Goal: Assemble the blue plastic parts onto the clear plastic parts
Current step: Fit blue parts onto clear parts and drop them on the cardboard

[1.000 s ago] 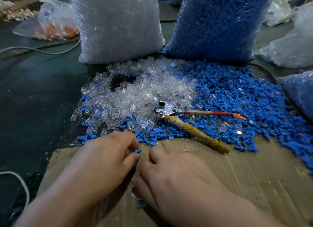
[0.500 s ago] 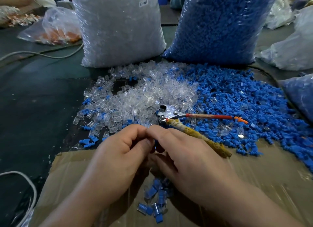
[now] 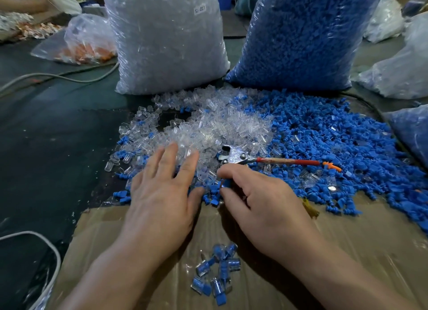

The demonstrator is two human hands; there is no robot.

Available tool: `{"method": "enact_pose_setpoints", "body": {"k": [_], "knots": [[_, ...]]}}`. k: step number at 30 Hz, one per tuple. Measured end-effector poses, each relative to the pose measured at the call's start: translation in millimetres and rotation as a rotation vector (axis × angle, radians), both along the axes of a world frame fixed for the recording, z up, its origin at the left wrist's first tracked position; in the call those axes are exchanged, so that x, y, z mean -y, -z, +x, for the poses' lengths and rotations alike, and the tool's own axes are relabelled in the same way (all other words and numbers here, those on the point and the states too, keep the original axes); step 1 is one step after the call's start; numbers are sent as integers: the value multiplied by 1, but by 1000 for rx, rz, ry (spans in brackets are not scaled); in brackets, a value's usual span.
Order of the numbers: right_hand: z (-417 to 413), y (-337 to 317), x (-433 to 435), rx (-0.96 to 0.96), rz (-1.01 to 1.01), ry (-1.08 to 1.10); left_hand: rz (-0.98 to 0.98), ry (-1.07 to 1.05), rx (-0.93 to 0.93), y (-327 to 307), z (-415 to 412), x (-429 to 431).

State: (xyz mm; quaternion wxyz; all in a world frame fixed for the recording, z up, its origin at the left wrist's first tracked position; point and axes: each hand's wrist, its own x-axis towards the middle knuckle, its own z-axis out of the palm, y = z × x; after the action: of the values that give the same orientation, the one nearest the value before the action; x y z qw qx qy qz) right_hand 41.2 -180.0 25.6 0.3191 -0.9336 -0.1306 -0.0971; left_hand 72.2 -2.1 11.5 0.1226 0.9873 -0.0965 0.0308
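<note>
Head view: clear bag [image 3: 166, 31] holds clear parts [image 3: 162, 69], neighbouring bag [image 3: 308, 20] blue parts [image 3: 294, 62].

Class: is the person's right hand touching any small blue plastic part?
Touching. The head view shows the right hand pinching a small blue plastic part between thumb and forefinger.
</note>
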Motion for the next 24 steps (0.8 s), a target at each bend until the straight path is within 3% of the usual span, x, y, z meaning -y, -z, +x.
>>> {"method": "enact_pose_setpoints", "body": {"k": [14,21,24], "knots": [[4,5,3,-50,164,45,-180,223,350,9,0,0],[-5,-1,2,99,203,8,-352,153,447,7,-3,-1],[-8,-3,-3,42,165,-100,-492,47,371,2,-7,1]]}}
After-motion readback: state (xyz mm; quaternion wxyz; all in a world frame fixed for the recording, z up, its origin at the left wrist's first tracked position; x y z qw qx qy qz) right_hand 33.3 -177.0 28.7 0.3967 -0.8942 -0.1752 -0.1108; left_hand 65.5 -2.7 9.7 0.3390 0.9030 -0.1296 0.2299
